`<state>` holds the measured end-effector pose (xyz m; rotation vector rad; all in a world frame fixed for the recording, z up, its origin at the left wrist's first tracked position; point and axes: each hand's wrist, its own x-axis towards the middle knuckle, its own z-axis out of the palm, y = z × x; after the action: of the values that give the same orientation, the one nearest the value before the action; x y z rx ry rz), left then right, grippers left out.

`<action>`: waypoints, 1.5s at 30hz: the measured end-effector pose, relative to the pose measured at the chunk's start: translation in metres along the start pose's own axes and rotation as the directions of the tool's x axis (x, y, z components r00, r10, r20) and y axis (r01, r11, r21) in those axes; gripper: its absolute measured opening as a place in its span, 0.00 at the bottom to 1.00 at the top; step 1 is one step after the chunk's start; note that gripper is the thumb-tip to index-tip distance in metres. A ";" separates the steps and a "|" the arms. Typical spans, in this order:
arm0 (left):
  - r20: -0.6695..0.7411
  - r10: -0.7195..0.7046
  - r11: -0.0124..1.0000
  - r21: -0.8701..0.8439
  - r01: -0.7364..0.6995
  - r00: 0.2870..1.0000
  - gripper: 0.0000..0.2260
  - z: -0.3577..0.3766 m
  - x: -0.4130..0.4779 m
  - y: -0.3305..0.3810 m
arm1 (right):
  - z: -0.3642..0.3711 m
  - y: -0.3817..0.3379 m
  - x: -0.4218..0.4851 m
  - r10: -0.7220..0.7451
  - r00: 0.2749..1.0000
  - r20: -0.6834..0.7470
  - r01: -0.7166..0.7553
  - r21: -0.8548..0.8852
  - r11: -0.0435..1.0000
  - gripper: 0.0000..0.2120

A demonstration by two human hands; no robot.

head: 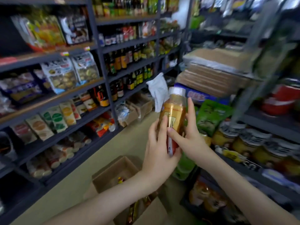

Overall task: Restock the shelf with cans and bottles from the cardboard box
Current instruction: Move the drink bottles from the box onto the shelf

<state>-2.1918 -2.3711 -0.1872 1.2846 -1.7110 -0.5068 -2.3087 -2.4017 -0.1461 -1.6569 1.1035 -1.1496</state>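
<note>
An amber drink bottle (174,111) with a white cap and a gold and red label stands upright in mid air in the middle of the aisle. My left hand (158,150) grips its lower half from the left. My right hand (189,137) holds it from the right, thumb across the label and fingers up the far side. Below my forearms an open cardboard box (113,171) sits on the floor, with a few bottle tops and cans showing inside. The dark metal shelf (68,132) on the left carries packets and sauce bottles.
A second shelf (266,120) on the right holds jars, green packets and red tubs. Flat cardboard is stacked at the aisle's far end, beside a white cloth (158,90) and more open boxes (139,108). The beige floor runs between the shelves.
</note>
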 end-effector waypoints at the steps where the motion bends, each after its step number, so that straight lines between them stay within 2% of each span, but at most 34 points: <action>1: -0.006 0.059 0.998 -0.005 -0.059 0.998 0.39 0.009 -0.008 0.023 | -0.021 -0.011 -0.020 -0.001 1.000 -0.028 0.002 0.037 0.999 0.46; 3: -0.025 0.169 0.986 -0.012 -0.169 0.985 0.39 0.031 -0.023 0.071 | -0.067 -0.032 -0.061 0.038 0.997 -0.070 -0.032 0.088 0.996 0.44; 6: -0.026 0.297 0.951 -0.083 -0.298 0.954 0.39 0.070 -0.041 0.146 | -0.137 -0.061 -0.119 0.113 0.982 -0.155 -0.096 0.111 0.989 0.32; 7: -0.026 0.332 0.937 -0.110 -0.333 0.943 0.39 0.084 -0.045 0.171 | -0.159 -0.070 -0.136 0.117 0.973 -0.199 -0.106 0.066 0.992 0.31; 9: -0.048 0.411 0.901 -0.132 -0.414 0.910 0.39 0.111 -0.050 0.217 | -0.202 -0.086 -0.164 0.070 0.943 -0.325 -0.106 -0.093 0.990 0.35; 11: -0.084 0.500 0.852 -0.130 -0.506 0.862 0.38 0.135 -0.052 0.260 | -0.241 -0.104 -0.188 -0.008 0.914 -0.405 -0.065 -0.167 0.984 0.38; 15: -0.046 0.630 0.760 -0.165 -0.628 0.775 0.36 0.170 -0.045 0.332 | -0.310 -0.135 -0.226 -0.107 0.861 -0.496 0.059 -0.113 0.992 0.35; 18: 0.028 0.750 0.650 -0.216 -0.728 0.661 0.32 0.188 -0.022 0.368 | -0.360 -0.150 -0.239 -0.148 0.797 -0.586 0.151 -0.044 0.988 0.34; 20: 0.033 0.799 0.595 -0.183 -0.783 0.600 0.28 0.201 0.001 0.382 | -0.392 -0.155 -0.242 -0.177 0.754 -0.633 0.175 -0.066 0.982 0.35; 21: 0.025 0.804 0.589 -0.164 -0.791 0.594 0.26 0.209 0.014 0.387 | -0.409 -0.158 -0.242 -0.192 0.729 -0.656 0.176 -0.092 0.980 0.36; 24: -0.033 0.772 0.627 -0.120 -0.770 0.634 0.24 0.235 0.058 0.398 | -0.460 -0.165 -0.239 -0.210 0.680 -0.702 0.168 -0.130 0.977 0.37; 28: -0.060 0.682 0.728 -0.038 -0.684 0.729 0.28 0.260 0.107 0.428 | -0.522 -0.176 -0.227 -0.243 0.664 -0.707 0.161 -0.182 0.970 0.28; 31: -0.102 0.694 0.720 0.084 -0.689 0.713 0.31 0.276 0.133 0.452 | -0.559 -0.176 -0.216 -0.242 0.646 -0.724 0.125 -0.212 0.969 0.26; 39: -0.085 0.644 0.741 0.313 -0.594 0.760 0.43 0.310 0.166 0.473 | -0.613 -0.159 -0.192 -0.162 0.736 -0.657 0.069 -0.165 0.984 0.32; 45: -0.087 0.635 0.731 0.389 -0.561 0.768 0.46 0.321 0.172 0.471 | -0.627 -0.157 -0.183 -0.135 0.826 -0.548 -0.027 -0.278 0.960 0.26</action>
<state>-2.7226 -2.4113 0.0797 0.8751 -1.9494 0.3255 -2.9145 -2.2700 0.1129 -1.5951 1.6585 -1.6507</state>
